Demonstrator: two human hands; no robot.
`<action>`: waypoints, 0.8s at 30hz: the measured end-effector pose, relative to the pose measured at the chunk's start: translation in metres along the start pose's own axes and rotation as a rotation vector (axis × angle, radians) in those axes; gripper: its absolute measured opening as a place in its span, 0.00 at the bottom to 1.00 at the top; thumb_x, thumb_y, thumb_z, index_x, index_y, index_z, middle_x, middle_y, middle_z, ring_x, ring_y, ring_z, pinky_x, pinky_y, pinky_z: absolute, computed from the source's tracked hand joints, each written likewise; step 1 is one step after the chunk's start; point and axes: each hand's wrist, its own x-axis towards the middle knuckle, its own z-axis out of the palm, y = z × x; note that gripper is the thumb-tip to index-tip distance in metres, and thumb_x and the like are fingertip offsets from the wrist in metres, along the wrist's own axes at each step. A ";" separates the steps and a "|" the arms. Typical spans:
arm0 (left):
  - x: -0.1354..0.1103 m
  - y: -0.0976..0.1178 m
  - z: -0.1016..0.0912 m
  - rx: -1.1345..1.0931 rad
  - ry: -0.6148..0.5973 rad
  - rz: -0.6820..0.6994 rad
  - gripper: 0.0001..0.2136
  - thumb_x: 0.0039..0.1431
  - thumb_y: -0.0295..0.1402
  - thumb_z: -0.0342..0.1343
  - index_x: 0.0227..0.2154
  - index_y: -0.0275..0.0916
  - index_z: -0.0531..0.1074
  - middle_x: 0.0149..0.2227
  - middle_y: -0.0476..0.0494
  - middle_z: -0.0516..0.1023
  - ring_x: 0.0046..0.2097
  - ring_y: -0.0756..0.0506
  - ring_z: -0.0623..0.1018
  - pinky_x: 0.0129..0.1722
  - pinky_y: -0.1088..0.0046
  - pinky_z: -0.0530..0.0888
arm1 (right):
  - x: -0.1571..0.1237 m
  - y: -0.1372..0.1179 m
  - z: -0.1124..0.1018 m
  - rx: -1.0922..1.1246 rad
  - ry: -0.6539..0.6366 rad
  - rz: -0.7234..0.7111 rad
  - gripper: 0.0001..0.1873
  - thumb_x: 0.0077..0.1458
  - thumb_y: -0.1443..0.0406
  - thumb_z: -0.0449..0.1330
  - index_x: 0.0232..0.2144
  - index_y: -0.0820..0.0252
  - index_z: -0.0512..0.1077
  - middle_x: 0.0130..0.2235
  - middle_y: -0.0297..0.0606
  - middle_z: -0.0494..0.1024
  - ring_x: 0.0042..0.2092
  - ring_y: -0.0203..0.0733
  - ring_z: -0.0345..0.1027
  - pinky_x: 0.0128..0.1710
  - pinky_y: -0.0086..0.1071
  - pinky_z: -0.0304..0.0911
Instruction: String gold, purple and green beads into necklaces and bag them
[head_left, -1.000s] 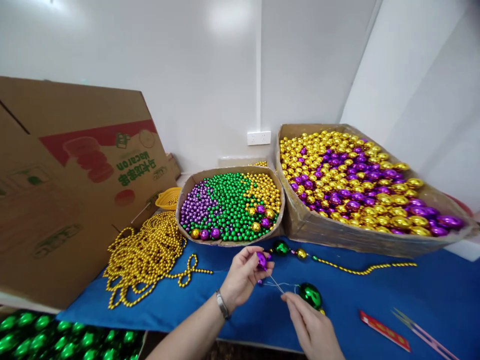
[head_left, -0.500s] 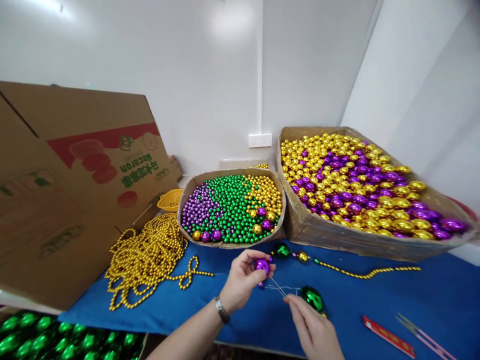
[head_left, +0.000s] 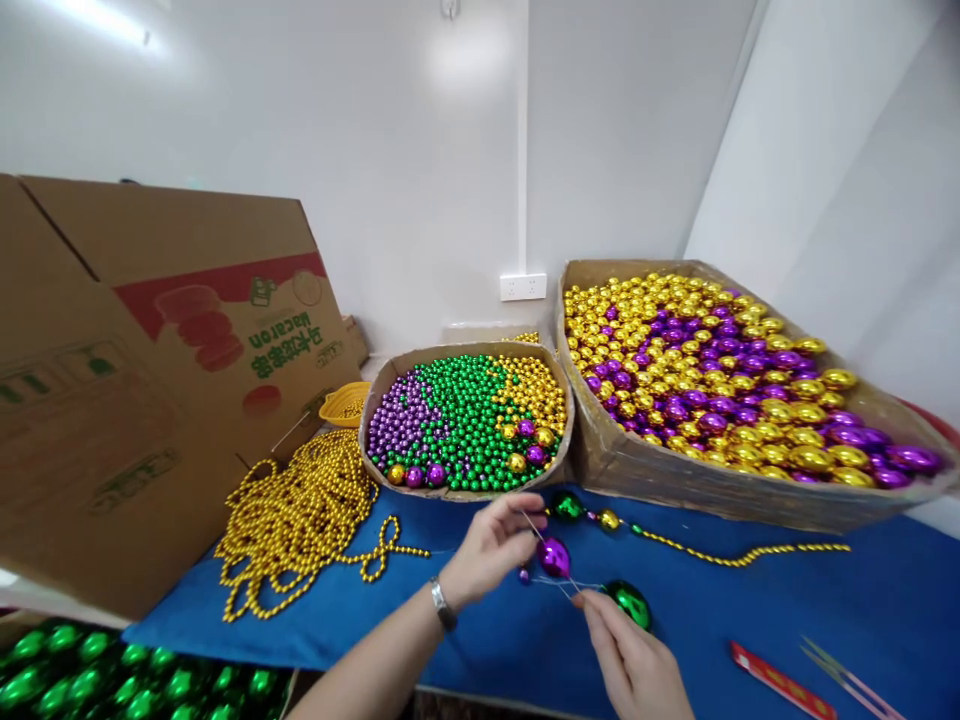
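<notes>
One purple ball has slipped from the left hand, now half curled around a thin wire, toward the right hand, pinching string; seemingly threaded, above the tabletop.

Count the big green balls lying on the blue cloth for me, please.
2: one green ball lies just past the left hand, the other green ball close by the right hand. More could be hidden behind the hands.
</notes>
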 end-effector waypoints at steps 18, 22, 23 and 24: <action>0.051 -0.002 -0.038 0.282 0.178 -0.173 0.13 0.58 0.39 0.50 0.42 0.38 0.69 0.35 0.41 0.77 0.36 0.46 0.76 0.32 0.72 0.71 | 0.002 0.004 0.000 -0.194 0.072 -0.049 0.18 0.63 0.64 0.43 0.39 0.60 0.72 0.35 0.38 0.81 0.34 0.39 0.77 0.30 0.25 0.71; 0.023 0.003 -0.019 -0.432 0.113 -0.293 0.13 0.51 0.37 0.60 0.38 0.35 0.71 0.33 0.40 0.77 0.32 0.48 0.76 0.29 0.76 0.70 | 0.004 0.000 0.000 -0.172 0.074 -0.039 0.18 0.63 0.64 0.43 0.39 0.60 0.72 0.35 0.38 0.81 0.34 0.39 0.77 0.31 0.24 0.70; 0.019 0.005 -0.016 -0.480 0.112 -0.305 0.13 0.51 0.36 0.61 0.37 0.34 0.72 0.33 0.40 0.77 0.32 0.49 0.76 0.29 0.76 0.70 | 0.003 0.000 0.001 -0.169 0.074 -0.041 0.18 0.63 0.64 0.43 0.39 0.60 0.73 0.35 0.38 0.81 0.34 0.39 0.77 0.31 0.24 0.70; 0.016 0.006 -0.014 -0.508 0.113 -0.311 0.12 0.51 0.35 0.61 0.37 0.34 0.72 0.33 0.40 0.77 0.31 0.49 0.76 0.28 0.76 0.70 | 0.003 0.000 0.002 -0.168 0.075 -0.042 0.18 0.63 0.64 0.43 0.39 0.60 0.73 0.35 0.38 0.81 0.34 0.39 0.77 0.31 0.24 0.71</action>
